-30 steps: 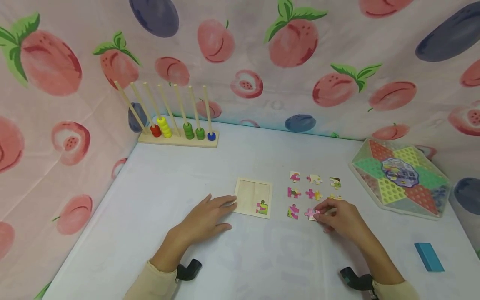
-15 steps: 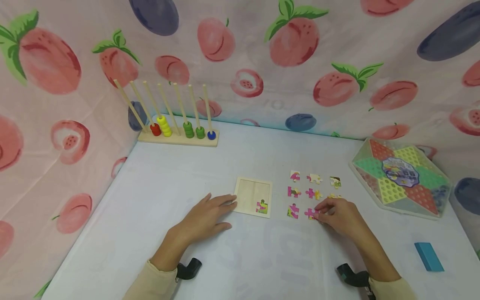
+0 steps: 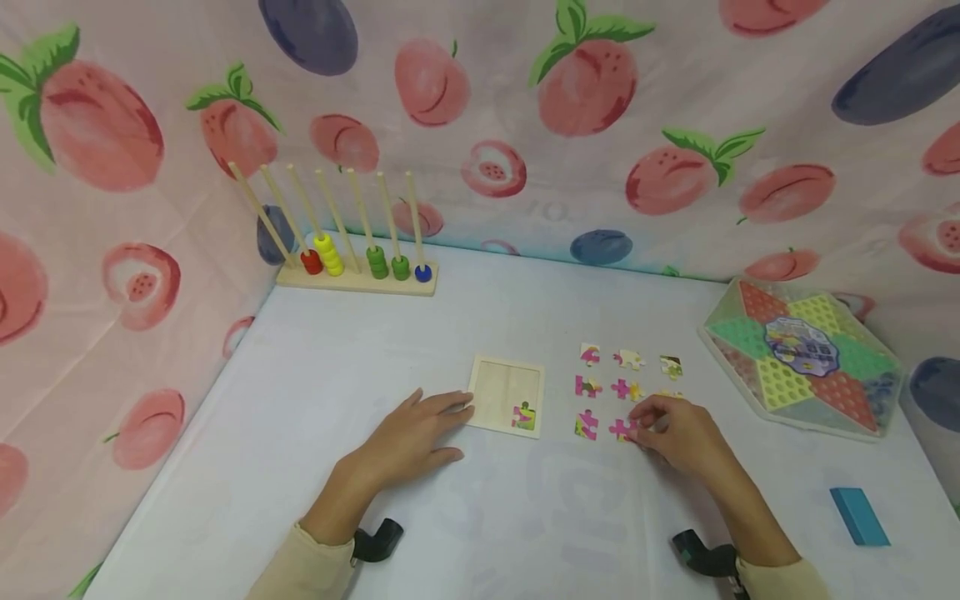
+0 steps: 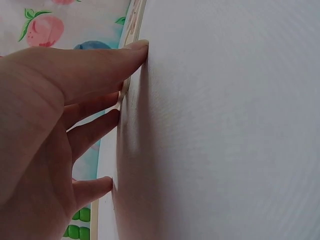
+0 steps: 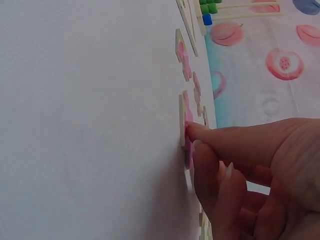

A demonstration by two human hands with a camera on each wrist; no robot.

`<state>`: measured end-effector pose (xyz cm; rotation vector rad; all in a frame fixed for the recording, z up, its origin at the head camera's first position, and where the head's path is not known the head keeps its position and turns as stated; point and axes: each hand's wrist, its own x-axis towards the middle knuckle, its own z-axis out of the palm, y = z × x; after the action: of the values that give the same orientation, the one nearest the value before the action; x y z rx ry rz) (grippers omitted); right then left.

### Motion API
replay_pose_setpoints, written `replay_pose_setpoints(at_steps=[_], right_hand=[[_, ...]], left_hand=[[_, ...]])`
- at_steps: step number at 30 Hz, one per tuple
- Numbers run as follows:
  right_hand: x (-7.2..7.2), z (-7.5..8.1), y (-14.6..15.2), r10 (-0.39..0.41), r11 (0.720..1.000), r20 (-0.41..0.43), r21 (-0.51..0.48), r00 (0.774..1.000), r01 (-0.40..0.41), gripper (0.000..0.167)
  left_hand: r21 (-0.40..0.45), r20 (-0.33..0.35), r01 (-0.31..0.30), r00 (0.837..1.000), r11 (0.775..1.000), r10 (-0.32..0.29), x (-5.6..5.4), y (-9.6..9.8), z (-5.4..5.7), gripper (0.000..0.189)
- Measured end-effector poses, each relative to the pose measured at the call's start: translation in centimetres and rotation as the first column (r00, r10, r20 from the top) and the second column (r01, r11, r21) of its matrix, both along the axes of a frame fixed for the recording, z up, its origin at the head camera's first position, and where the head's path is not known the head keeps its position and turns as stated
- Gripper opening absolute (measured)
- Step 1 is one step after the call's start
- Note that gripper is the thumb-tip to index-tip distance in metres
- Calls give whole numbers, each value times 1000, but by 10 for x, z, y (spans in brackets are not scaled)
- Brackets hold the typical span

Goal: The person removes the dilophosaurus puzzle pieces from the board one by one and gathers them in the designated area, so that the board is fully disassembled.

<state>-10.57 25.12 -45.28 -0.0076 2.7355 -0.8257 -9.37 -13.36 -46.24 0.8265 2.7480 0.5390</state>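
My left hand (image 3: pixel 411 437) lies on the table with spread fingers, its fingertips at the left edge of a shallow wooden puzzle tray (image 3: pixel 489 390). One pink and green puzzle piece (image 3: pixel 524 416) sits in the tray's lower right corner. To the right, my right hand (image 3: pixel 684 432) pinches a pink puzzle piece (image 3: pixel 620 429) at its right side, low over the table. The right wrist view shows the thumb (image 5: pixel 200 132) on this pink piece (image 5: pixel 187 117); the fingers cover part of it. Several other loose pieces, such as a pink and green one (image 3: pixel 587 424), lie around it in rows.
At the back left stands a wooden bead rack (image 3: pixel 356 283) with upright rods and coloured beads. A hexagonal game box (image 3: pixel 801 354) lies at the right. Nearer the right edge is a blue block (image 3: pixel 859 517). Patterned cloth (image 3: pixel 555 158) hangs behind the table.
The pink piece looked paler a second ago and now shows its full pink face. My right hand has shifted very slightly left. My left hand has stayed in place.
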Motion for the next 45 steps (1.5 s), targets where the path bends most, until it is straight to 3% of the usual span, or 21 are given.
replay_pose_setpoints(at_steps=[9, 15, 21, 26, 31, 38, 45], right_hand=[[-6, 6, -9, 55, 998, -47, 45, 997, -53, 14], [-18, 20, -34, 75, 997, -96, 28, 993, -72, 21], [-27, 26, -68, 178, 983, -114, -26, 977, -182, 27], [-29, 22, -94, 272, 961, -121, -22, 955, -277, 33], [-31, 15, -112, 312, 950, -84, -7, 947, -313, 39], [-28, 4, -124, 328, 945, -50, 13, 943, -328, 46], [-25, 0, -123, 318, 947, -73, -30, 945, -321, 43]], left_hand=[[3, 13, -7, 1000, 1000, 7, 3, 0, -2, 58], [5, 12, -15, 1000, 1000, 15, 3, -1, -3, 59], [7, 12, -17, 1000, 1000, 17, 2, -1, -2, 59], [7, 14, -17, 1000, 1000, 17, 2, 0, 0, 59], [9, 14, -17, 1000, 1000, 17, 1, 1, 1, 58], [-8, 24, -15, 1000, 1000, 15, 0, 0, 2, 60], [-3, 17, -8, 1000, 1000, 8, 0, 0, 2, 59]])
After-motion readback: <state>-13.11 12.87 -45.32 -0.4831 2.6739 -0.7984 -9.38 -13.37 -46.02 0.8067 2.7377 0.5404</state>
